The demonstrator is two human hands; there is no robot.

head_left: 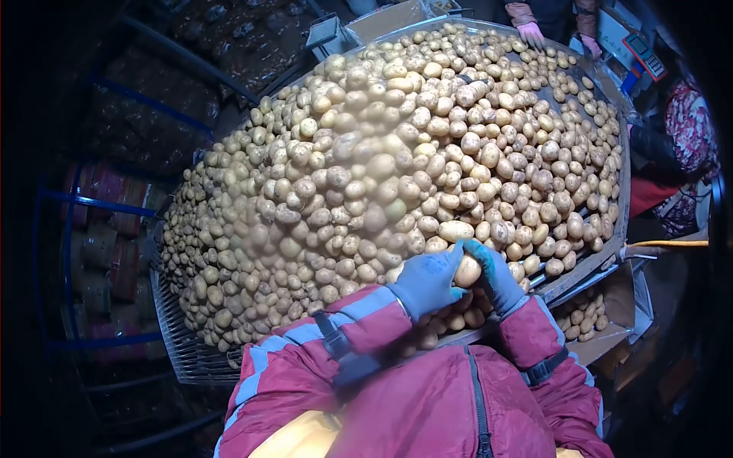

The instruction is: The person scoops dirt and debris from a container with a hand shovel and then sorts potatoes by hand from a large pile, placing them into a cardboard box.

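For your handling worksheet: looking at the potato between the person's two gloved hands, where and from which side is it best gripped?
Grip the potato across its rounded middle, coming from both sides as the left hand and right hand do: it is smooth and oval, so opposed fingers cup it securely.

a pale yellow, smooth oval potato (466,272) lies on its side, pinched between two blue-gloved hands. it sits at the near edge of the potato heap.

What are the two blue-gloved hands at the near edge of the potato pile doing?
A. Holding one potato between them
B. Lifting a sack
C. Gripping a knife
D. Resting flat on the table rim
A: the left hand and right hand close around a single potato at the pile's near edge.
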